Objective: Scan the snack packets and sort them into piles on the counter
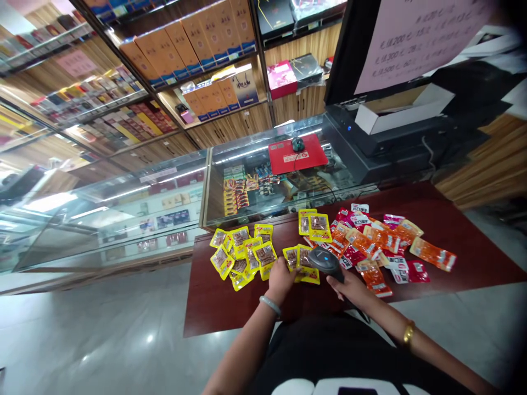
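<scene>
My right hand [346, 285] is wrapped around the handle of a dark grey barcode scanner [325, 260]. The scanner's head, with a small blue light, is over several yellow snack packets [309, 275] in the middle of the brown table. My left hand [281, 281] has its fingers and thumb closed on the edge of a yellow snack packet [291, 255] beside the scanner. Left of that hand lies a loose pile of yellow packets [246, 253]. Two more yellow packets [319, 227] lie beyond the scanner. To the right spreads a heap of orange and red packets [381, 238].
A glass display case [247, 216] borders the table's far side, with a red mat [284, 159] and a black mouse [298, 144] on top. At the right stand a dark monitor [349, 49] and an open white box [405, 109]. Stocked shelves [123, 115] line the wall.
</scene>
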`<action>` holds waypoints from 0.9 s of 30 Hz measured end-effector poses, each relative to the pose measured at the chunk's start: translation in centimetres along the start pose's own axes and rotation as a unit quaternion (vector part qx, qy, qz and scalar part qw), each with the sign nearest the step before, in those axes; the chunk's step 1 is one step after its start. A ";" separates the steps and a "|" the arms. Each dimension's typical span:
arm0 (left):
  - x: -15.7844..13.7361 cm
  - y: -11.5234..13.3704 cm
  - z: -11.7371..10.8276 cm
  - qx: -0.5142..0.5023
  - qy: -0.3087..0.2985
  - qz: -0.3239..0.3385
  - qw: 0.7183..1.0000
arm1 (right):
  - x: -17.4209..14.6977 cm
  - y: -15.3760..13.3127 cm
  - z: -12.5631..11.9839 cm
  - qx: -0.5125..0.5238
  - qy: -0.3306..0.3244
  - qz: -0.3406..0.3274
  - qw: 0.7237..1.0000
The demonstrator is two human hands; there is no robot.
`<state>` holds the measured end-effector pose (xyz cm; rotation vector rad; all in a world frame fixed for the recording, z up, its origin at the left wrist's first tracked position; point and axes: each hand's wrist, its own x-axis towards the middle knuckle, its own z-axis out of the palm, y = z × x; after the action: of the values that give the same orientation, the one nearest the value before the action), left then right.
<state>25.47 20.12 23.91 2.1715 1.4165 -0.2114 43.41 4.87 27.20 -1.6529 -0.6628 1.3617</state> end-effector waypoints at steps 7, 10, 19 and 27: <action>1.8 3.8 0.9 0.112 0.027 0.046 0.992 | -0.8 -0.2 0.0 0.004 0.017 0.001 1.000; 2.0 4.5 1.5 0.115 0.000 0.053 0.992 | -1.1 0.1 0.1 -0.004 0.025 0.001 1.000; 1.7 5.2 3.1 0.051 0.015 -0.006 0.999 | -1.4 0.4 0.4 -0.029 0.020 0.015 0.999; 2.4 6.8 3.6 0.033 -0.001 -0.014 0.999 | -1.6 0.5 0.6 -0.024 0.016 0.013 1.000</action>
<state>33.09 18.17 22.23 2.2042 1.4580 -0.2736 42.40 3.46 27.49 -1.7230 -0.6618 1.3429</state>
